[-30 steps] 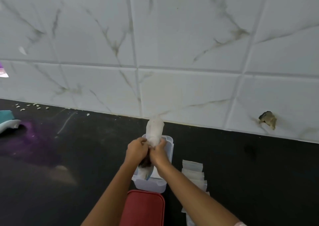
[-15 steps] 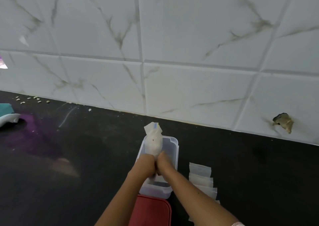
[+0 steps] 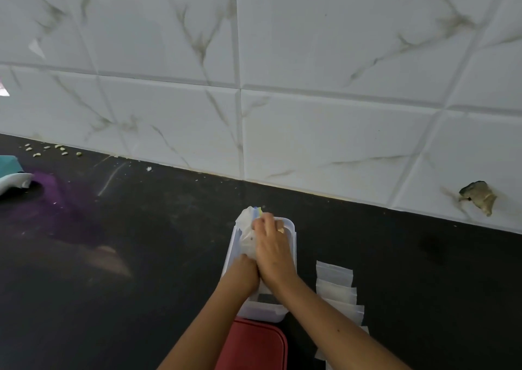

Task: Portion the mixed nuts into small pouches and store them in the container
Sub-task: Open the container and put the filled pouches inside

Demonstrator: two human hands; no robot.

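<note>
The left hand [image 3: 245, 271] is curled round the bottom of a small clear plastic pouch [image 3: 246, 230], steadying it, while the right hand [image 3: 272, 247] bends its fingers onto the zip edge, probably sealing it. Both hover over the clear rectangular plastic container [image 3: 293, 239], so it can drop straight in; flat empty pouches [image 3: 334, 273] wait right of them
</note>
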